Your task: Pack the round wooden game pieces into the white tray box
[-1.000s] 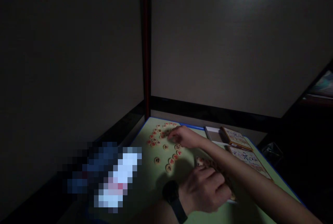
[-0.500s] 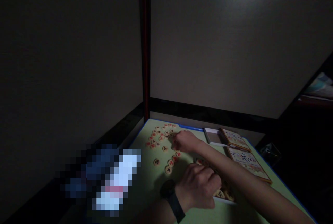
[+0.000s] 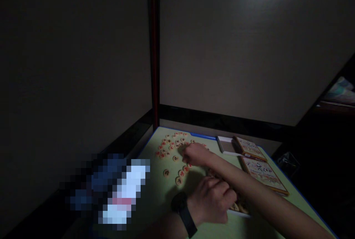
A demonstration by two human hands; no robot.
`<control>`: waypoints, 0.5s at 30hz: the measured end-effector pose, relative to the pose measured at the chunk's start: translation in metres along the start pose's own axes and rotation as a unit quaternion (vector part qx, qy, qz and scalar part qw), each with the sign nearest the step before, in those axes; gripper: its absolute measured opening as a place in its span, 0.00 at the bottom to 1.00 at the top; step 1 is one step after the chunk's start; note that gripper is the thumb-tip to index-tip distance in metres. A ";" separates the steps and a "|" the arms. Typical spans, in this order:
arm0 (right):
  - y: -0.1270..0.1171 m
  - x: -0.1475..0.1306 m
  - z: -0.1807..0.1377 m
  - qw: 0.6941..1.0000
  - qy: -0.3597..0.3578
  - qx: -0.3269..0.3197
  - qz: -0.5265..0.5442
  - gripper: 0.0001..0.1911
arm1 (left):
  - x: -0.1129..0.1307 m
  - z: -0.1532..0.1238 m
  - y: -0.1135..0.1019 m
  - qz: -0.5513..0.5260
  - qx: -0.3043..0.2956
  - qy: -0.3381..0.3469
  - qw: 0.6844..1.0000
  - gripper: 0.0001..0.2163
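Note:
My right hand point(image 3: 197, 154) reaches across the table with its fingers curled together, low over the round Chinese chess pieces point(image 3: 172, 144); what its fingertips hold, if anything, is hidden. Nearer to me, my left hand point(image 3: 212, 199), wearing a black watch point(image 3: 180, 202), is closed above the near part of a white-edged box point(image 3: 240, 214). Some chess pieces point(image 3: 235, 206) lie in that box, partly covered by my hand and right forearm. The left fingertips are out of sight. A short row of loose pieces point(image 3: 181, 173) with red and black characters lies left of my hands.
A shallow white box part point(image 3: 227, 145) stands at the back edge, next to a printed box point(image 3: 251, 148). Another printed box point(image 3: 264, 174) lies nearer on the right. Walls meet behind the green table point(image 3: 151, 157). A pixelated bright patch point(image 3: 127, 191) is at left.
My right hand has shifted slightly toward me, and several pieces behind it now show. My left hand stays nearly in place.

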State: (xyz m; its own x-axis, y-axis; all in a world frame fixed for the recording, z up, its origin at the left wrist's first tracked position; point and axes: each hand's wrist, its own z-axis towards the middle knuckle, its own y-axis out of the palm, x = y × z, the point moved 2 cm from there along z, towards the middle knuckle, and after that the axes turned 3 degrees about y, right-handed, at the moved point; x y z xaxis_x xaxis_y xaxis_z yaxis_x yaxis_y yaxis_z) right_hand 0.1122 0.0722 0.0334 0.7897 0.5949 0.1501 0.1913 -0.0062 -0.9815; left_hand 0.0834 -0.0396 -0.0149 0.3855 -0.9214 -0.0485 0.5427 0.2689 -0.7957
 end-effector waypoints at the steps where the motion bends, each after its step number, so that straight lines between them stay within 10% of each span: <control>1: 0.000 0.000 0.001 1.000 -0.005 -0.003 0.002 0.09 | 0.000 0.000 0.000 0.001 0.001 0.000 1.000 0.03; 15: -0.004 0.010 -0.010 0.993 -0.044 0.074 0.085 0.11 | -0.003 -0.001 -0.003 0.033 0.073 0.007 0.997 0.03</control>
State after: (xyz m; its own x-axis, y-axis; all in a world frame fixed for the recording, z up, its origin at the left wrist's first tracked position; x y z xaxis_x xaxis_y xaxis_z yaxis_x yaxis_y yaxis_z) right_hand 0.1249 0.0697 0.0402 0.7476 0.6638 -0.0236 -0.0332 0.0018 -0.9994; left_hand 0.0801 -0.0377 -0.0131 0.4143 -0.9039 -0.1060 0.6205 0.3658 -0.6937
